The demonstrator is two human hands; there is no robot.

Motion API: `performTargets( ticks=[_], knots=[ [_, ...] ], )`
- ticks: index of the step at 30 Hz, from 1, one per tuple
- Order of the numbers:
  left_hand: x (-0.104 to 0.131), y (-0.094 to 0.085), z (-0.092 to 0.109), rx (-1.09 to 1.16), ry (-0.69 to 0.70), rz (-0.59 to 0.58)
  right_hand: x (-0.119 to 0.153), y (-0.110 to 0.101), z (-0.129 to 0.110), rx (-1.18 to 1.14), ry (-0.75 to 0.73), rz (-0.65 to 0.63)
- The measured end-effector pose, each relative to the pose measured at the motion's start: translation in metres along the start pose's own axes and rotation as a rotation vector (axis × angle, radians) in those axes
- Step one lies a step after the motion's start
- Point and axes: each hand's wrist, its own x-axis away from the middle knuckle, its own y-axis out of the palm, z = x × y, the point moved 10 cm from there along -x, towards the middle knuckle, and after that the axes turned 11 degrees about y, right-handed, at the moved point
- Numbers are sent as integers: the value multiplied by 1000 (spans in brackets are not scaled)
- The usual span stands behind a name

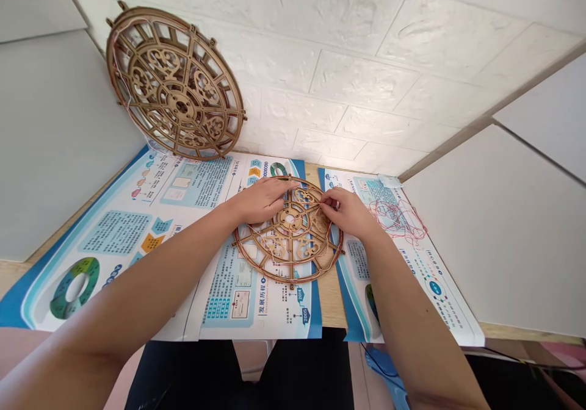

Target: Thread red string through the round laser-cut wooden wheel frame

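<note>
A round gold-brown openwork frame (292,222) with scroll ornaments lies flat on the printed sheets in front of me. Thin pinkish-white wire (315,221) runs loosely across its spokes. My left hand (264,200) rests on the frame's upper left part, its fingers stretched toward the far rim. At the right rim, my right hand (343,208) is closed, with thumb and fingertips pinched on the thin wire. The palm side of the left hand is hidden.
Several similar round frames (180,102) with wires stand stacked, leaning on the white brick-pattern wall (293,68) at the back left. A tangle of red and white wire (403,221) lies right of my right hand. White panels (499,227) flank the table.
</note>
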Motion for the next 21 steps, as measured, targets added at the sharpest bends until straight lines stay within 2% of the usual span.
performTargets(
  ticks=[21],
  knots=[
    [2,-3,-11,-9,-79,31,1,0,1,-11,24,-1]
  ],
)
